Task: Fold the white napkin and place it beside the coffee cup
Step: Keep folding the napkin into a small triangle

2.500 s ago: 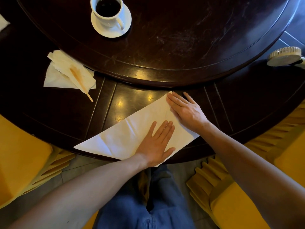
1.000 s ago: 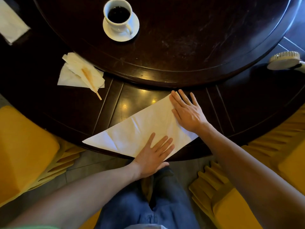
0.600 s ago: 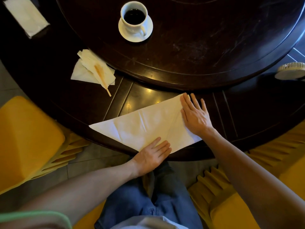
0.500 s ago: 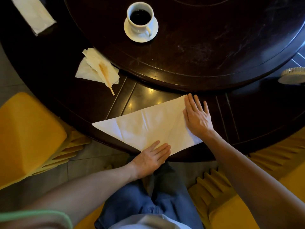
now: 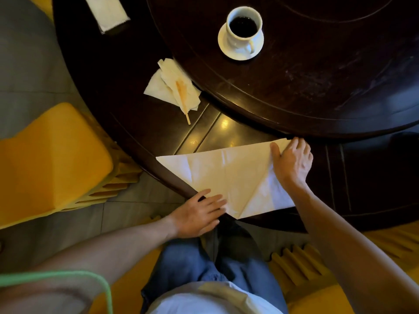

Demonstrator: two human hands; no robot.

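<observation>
On the near edge of the dark table [image 5: 136, 123], the white napkin [image 5: 226, 175] lies flat as a triangle, long fold facing the person, one tip past the rim. Right hand [image 5: 291, 164] palm-down on its far corner, fingers [image 5: 301, 145] curled over the tip, thumb spread on the sheet; pressing or pinching, cannot tell. Left hand [image 5: 198, 215] flat at the table rim, fingers extended and released, tips resting on the napkin's near edge. Coffee cup [image 5: 243, 27] on its saucer [image 5: 226, 49], well apart on the raised centre disc. Crumpled tissue [image 5: 172, 86] with a wooden stick [image 5: 183, 99] sits between.
</observation>
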